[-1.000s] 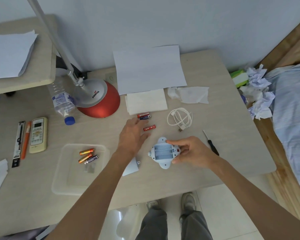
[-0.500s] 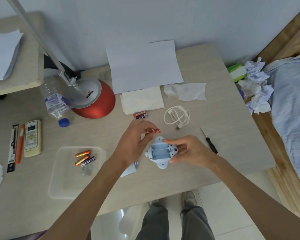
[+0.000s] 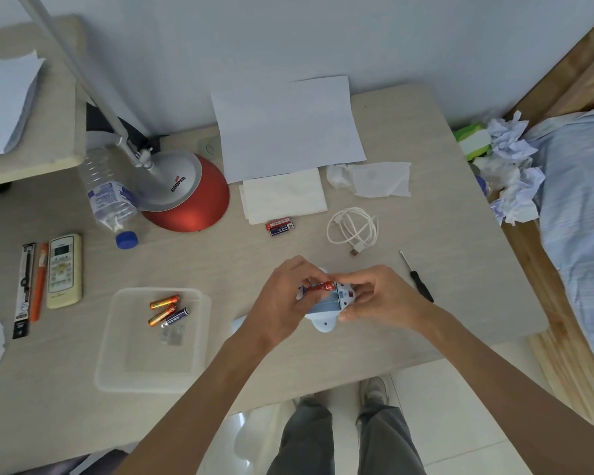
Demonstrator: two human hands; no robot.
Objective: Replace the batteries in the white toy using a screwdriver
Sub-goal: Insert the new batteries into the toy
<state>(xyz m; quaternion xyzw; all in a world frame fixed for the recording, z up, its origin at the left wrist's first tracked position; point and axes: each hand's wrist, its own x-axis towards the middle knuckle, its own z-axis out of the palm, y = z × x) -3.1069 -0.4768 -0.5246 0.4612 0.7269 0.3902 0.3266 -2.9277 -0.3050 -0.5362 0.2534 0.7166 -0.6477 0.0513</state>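
Red battery (image 3: pixel 320 287) now at toy (image 3: pixel 324 310)

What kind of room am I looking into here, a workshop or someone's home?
Most likely a home bedroom or dorm desk, not a workshop: a bed with blue bedding beside the table, a red desk lamp, and an air-conditioner remote.

- Left hand (image 3: pixel 285 296) and right hand (image 3: pixel 377 299) meet over the white toy (image 3: pixel 326 308), pinching a red battery (image 3: pixel 319 287) at its open compartment.
- Screwdriver (image 3: pixel 417 277) lies on the surface (image 3: pixel 425 214), just right.
- Three batteries (image 3: pixel 167 310) sit in a clear tray (image 3: pixel 117 337).
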